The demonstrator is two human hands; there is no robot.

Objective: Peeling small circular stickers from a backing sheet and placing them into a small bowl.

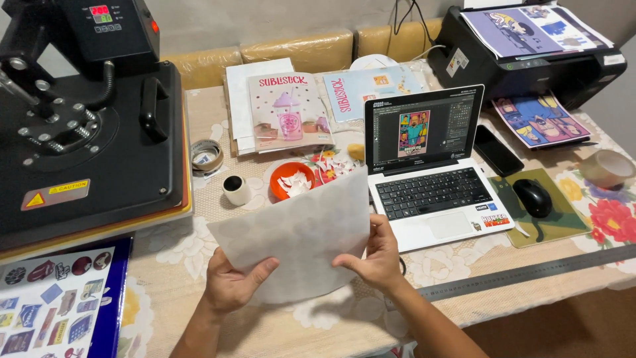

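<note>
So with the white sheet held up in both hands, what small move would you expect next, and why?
Probably lowering the white sheet flat onto the table: the left hand and right hand pinch its lower edge, holding it tilted above bare cloth, beside the heat press.

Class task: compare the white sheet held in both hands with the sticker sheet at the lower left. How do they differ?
The white sheet is plain and lifted off the table by the left hand and right hand. The sticker sheet is covered in colourful pictures, lying flat and untouched. Both are thin rectangular sheets.
</note>
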